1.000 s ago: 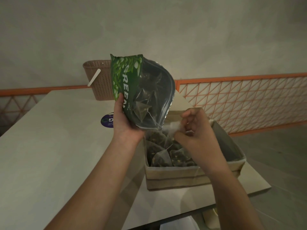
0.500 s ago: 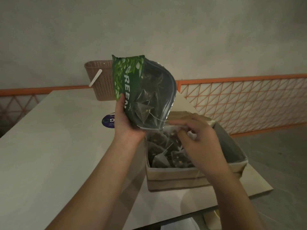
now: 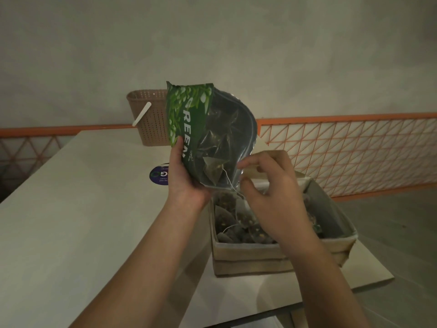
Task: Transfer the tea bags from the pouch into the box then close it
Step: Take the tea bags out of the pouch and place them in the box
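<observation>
**Emptying the pouch into the box, mouth down**

The table carries the open box at its right edge, with a heap of tea bags already lying in its left part. Held above that corner is the pouch, long axis near upright and leaning a little, its sealed top up and its open mouth pointing down at the box. The left hand grips the pouch by its lower green edge, fingers wrapped behind it. The right hand is at the mouth, its fingers curled as if pinching the clear lip or a string; which one cannot be told. One bag sits just inside the mouth, others higher up.

The transfer looks partly done. The next move probably calls for drawing that low bag out through the mouth, or shaking it down.
</observation>
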Demonstrator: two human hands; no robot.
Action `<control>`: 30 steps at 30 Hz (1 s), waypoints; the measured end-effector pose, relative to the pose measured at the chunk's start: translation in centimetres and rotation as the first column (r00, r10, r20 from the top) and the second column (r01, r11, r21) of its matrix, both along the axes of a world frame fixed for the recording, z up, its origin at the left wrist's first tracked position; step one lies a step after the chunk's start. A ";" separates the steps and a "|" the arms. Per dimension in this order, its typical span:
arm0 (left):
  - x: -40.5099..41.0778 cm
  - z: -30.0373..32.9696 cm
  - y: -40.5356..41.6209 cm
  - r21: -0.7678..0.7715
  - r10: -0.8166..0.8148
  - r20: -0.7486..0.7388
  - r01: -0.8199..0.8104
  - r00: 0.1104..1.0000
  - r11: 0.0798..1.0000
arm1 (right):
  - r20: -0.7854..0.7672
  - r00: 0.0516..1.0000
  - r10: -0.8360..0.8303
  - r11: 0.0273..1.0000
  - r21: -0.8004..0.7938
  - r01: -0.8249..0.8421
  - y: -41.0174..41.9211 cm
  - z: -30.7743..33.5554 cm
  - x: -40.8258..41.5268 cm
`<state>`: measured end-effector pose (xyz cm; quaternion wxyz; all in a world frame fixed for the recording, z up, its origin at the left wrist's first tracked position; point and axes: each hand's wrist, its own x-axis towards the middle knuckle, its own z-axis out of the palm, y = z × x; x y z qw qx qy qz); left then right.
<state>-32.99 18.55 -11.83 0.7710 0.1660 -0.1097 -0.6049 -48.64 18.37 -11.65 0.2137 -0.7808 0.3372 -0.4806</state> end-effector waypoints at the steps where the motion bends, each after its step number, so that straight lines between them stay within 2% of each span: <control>1: 0.0 0.0 0.0 0.014 0.012 0.014 -0.012 1.000 1.000 | -0.036 0.999 -0.013 1.000 -0.015 0.013 -0.1 0.1 0.4; 3: -0.1 0.1 0.2 0.031 0.017 0.024 -0.018 1.000 0.999 | -0.192 0.981 -0.035 0.999 0.004 0.037 -0.2 0.3 1.3; 5: -0.2 0.2 0.3 0.033 0.019 0.006 -0.019 1.000 0.999 | -0.378 0.924 -0.064 0.997 0.014 0.075 -0.1 0.3 1.9; 8: 0.0 0.2 0.2 0.012 0.023 0.003 -0.023 1.000 1.000 | -0.469 0.880 -0.074 0.997 -0.006 0.081 0.2 -0.2 2.4; 15: 0.6 -0.4 0.0 -0.014 -0.003 -0.032 0.002 0.999 1.000 | -0.183 0.979 0.090 0.994 0.082 -0.076 -0.4 -0.8 1.6; 18: 0.9 -0.5 0.0 0.000 -0.021 -0.035 0.021 0.999 1.000 | 0.066 0.990 0.126 0.972 0.189 -0.137 -0.4 0.3 0.6; 21: 1.1 -0.4 0.4 -0.023 -0.047 -0.055 0.046 0.997 0.999 | 0.291 0.952 0.097 0.953 0.249 -0.173 -0.7 1.3 -1.2; 25: 1.4 -0.7 1.0 -0.062 -0.045 -0.085 0.040 0.995 0.997 | 0.269 0.959 0.090 0.933 0.314 -0.175 -2.0 1.2 -2.8; 30: 2.0 -1.3 1.4 -0.058 -0.003 -0.047 0.000 0.999 0.998 | 0.016 0.998 0.057 0.967 0.248 -0.059 -2.1 0.6 -3.2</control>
